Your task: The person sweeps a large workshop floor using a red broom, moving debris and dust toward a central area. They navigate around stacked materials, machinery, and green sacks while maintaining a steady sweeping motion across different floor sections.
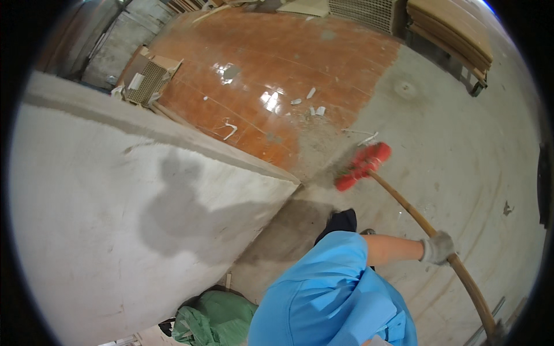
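My left hand [438,248], in a pale grey work glove, is closed round the wooden handle of a broom [411,209]. Its arm reaches across to the right from a light blue sleeve. Near the handle's upper end, at the dim lower right rim, a greyish shape that looks like my right hand [501,331] grips the wood; its fingers are barely visible. The red broom head [363,166] is on the grey floor and smeared by motion. A thin white strip [368,138] lies just beyond it.
A pale wall [86,190] fills the left, its corner close to the broom head. White scraps [317,111] litter the orange floor [231,43] ahead. A cart stacked with brown boards [450,34] stands far right. A green bag [213,318] lies by the wall.
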### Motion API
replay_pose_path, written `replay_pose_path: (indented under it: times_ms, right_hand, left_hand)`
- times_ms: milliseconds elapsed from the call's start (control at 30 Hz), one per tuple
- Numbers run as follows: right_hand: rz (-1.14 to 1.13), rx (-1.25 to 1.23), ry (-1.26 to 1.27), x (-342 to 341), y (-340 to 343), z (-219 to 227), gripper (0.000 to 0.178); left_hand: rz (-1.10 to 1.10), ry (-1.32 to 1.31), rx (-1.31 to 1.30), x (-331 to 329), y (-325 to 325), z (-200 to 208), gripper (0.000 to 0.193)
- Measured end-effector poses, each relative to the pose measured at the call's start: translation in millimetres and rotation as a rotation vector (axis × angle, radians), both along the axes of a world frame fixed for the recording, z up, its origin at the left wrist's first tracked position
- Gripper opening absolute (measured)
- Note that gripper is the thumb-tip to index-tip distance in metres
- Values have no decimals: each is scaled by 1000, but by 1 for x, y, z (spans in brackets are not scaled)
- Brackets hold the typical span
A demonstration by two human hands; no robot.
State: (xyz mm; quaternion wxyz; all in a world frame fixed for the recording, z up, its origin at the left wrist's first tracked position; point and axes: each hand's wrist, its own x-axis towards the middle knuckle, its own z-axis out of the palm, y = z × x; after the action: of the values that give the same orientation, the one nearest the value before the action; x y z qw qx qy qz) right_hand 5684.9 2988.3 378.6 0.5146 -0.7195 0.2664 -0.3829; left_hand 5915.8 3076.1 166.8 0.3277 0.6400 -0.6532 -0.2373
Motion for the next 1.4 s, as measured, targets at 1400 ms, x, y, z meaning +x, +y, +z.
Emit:
replay_pose_path:
  times_ms: [1400]
  right_hand:
    - [774, 441, -184, 569, -250, -74, 33]
  left_hand:
    - [608, 121, 487, 519, -53, -79, 11]
